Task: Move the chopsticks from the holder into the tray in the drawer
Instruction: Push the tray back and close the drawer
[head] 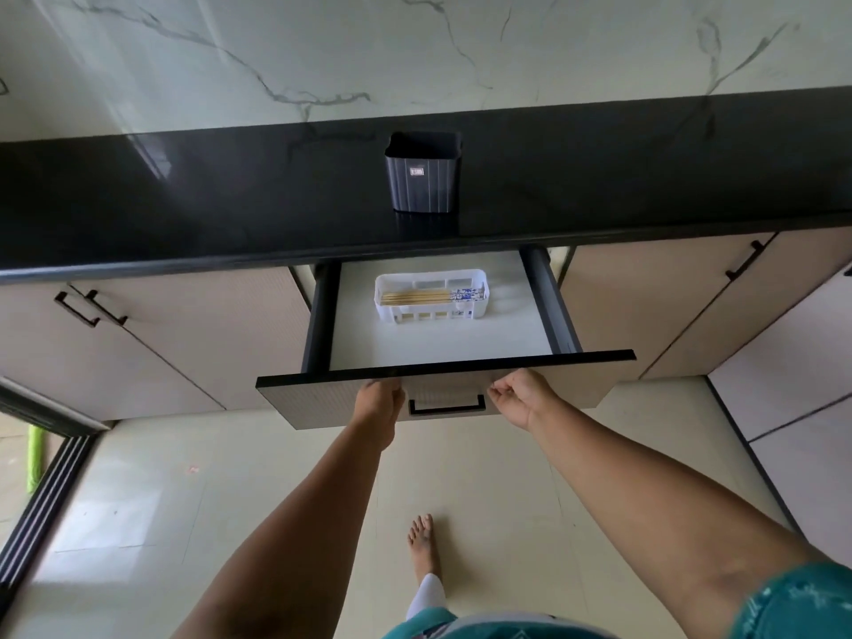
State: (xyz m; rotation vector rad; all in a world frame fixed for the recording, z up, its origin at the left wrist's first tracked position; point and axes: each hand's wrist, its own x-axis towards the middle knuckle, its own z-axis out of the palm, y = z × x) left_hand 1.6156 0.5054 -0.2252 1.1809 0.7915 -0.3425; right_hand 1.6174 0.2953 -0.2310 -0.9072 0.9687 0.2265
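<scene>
Your pale wooden chopsticks with blue-patterned ends (431, 296) already lie flat in the white slotted plastic tray (392, 311), just beyond both hands in the open drawer (415, 343). They look light, stiff and smooth; gather them as one bundle near the middle, or they may fan apart. The dark ribbed holder (423, 177) stands farther out on the black countertop (184, 205), and no chopsticks show above its rim. Your left hand (379, 395) rests its curled fingers on the drawer front's top edge, holding nothing else. Your right hand (518, 394) is loosely closed beside the black handle (446, 404), apparently empty. Mind the counter lip overhanging the drawer's rear; around the tray there's bare floor.
</scene>
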